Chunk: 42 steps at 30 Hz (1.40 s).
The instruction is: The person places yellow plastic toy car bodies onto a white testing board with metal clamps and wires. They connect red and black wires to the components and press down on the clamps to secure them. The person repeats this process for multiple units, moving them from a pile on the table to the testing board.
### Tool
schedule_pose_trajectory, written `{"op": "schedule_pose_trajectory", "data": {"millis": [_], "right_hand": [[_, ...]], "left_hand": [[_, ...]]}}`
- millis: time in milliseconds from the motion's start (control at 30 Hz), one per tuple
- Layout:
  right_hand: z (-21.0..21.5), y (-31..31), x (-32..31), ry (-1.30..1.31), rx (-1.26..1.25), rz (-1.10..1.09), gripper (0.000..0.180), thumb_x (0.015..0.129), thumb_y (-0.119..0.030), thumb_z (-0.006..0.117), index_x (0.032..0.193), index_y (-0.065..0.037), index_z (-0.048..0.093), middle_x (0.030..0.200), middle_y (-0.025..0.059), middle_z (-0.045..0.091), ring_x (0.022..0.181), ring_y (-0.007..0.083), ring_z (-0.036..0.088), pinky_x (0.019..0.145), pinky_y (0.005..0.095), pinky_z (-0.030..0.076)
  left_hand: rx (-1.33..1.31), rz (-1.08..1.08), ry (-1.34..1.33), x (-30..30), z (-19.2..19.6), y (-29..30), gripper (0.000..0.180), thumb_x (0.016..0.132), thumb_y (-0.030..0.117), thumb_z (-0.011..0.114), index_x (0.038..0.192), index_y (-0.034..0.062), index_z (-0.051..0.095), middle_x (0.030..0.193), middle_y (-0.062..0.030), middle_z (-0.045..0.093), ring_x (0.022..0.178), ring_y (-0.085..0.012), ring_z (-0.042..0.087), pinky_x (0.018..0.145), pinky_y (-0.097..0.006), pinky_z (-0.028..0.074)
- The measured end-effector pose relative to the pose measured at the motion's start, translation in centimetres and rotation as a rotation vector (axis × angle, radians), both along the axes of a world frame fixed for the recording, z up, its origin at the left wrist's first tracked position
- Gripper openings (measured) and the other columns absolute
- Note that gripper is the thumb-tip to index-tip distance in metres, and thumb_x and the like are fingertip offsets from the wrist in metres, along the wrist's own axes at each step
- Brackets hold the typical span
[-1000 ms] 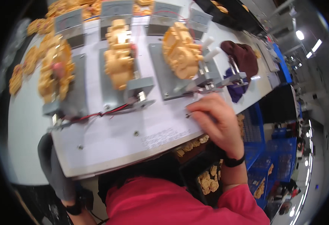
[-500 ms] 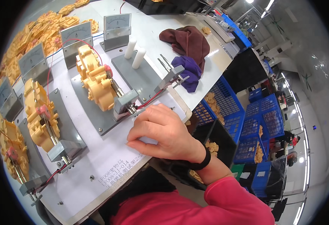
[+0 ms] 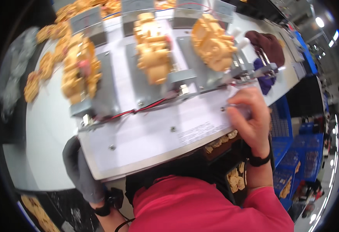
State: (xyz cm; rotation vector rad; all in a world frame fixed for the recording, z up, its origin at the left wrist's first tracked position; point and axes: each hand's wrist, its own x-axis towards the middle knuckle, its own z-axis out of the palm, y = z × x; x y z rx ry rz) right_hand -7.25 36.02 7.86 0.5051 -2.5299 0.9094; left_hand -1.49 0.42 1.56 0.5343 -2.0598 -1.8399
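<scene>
Three yellow plastic gear housings, the left one (image 3: 80, 71), the middle one (image 3: 152, 50) and the right one (image 3: 212, 42), sit on grey plates of a white test board. My right hand (image 3: 252, 116) is bare and loosely curled at the board's front right, near a small screw (image 3: 222, 109). Its thumb and index tips look slightly apart, and no object shows between them. My left hand (image 3: 76, 164), in a grey glove, is beside the board's left front corner; its fingers are blurred and partly hidden. Metal clamps with red and black wires (image 3: 138, 111) line the board's front.
Grey panel meters (image 3: 137, 5) stand behind the housings, with more yellow parts (image 3: 47, 63) piled beyond. Brown cloth (image 3: 268, 44) and purple cloth (image 3: 268, 83) lie at right. Blue crates (image 3: 281, 116) stand lower right. Clear plastic wrap (image 3: 16, 65) hangs at far left.
The view has swung left, bringing the whole board front and my gloved left hand into sight. My right hand remains by the board's right front, its thumb and index still curled.
</scene>
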Motion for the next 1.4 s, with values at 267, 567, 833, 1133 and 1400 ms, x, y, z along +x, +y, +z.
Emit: {"op": "schedule_pose_trajectory", "data": {"millis": [267,567,833,1133,1400], "right_hand": [[0.5,-6.6,0.8,0.008,0.059,0.178,0.03,0.075,-0.006,0.081,0.102,-0.009,0.069,0.092,0.0046,0.065,0.088,0.0246,0.06,0.078,0.0353,0.044],[0.5,-8.0,0.2,-0.024,0.163,0.228,0.02,0.073,-0.003,0.079,0.091,-0.007,0.071,0.088,0.0064,0.06,0.084,0.025,0.056,0.075,0.0346,0.044],[0.6,-7.9,0.0,-0.112,0.123,0.264,0.016,0.079,-0.007,0.077,0.092,-0.009,0.068,0.087,0.0043,0.06,0.083,0.0238,0.058,0.076,0.0354,0.042],[0.2,-8.1,0.2,-0.106,0.111,0.21,0.016,0.08,-0.006,0.077,0.093,-0.008,0.068,0.086,0.0055,0.06,0.081,0.0257,0.056,0.075,0.0358,0.043],[0.1,-8.2,0.2,-0.101,0.085,0.199,0.016,0.078,-0.004,0.077,0.092,-0.007,0.069,0.086,0.0056,0.06,0.082,0.0261,0.056,0.074,0.0362,0.044]], "left_hand": [[0.023,-0.019,0.071,0.2,0.6,0.4,0.028,0.098,0.001,0.054,0.125,-0.0023,0.058,0.121,-0.0103,0.063,0.11,-0.0168,0.059,0.099,-0.032,0.046],[0.031,-0.081,0.055,0.1,0.7,0.3,0.028,0.096,-0.003,0.052,0.123,-0.003,0.059,0.118,-0.0098,0.063,0.11,-0.0168,0.059,0.099,-0.032,0.045],[0.018,-0.093,0.106,0.3,0.6,0.3,0.027,0.094,-0.006,0.051,0.12,-0.0026,0.06,0.114,-0.0086,0.062,0.107,-0.016,0.059,0.098,-0.031,0.045],[-0.013,-0.107,0.132,0.1,0.6,0.3,0.028,0.093,-0.007,0.052,0.119,-0.0026,0.061,0.112,-0.0099,0.062,0.106,-0.0174,0.059,0.097,-0.031,0.045],[-0.069,-0.084,0.222,0.6,0.3,0.2,0.031,0.088,-0.011,0.054,0.116,-0.0017,0.061,0.115,-0.0114,0.061,0.11,-0.022,0.058,0.1,-0.033,0.044]]}}
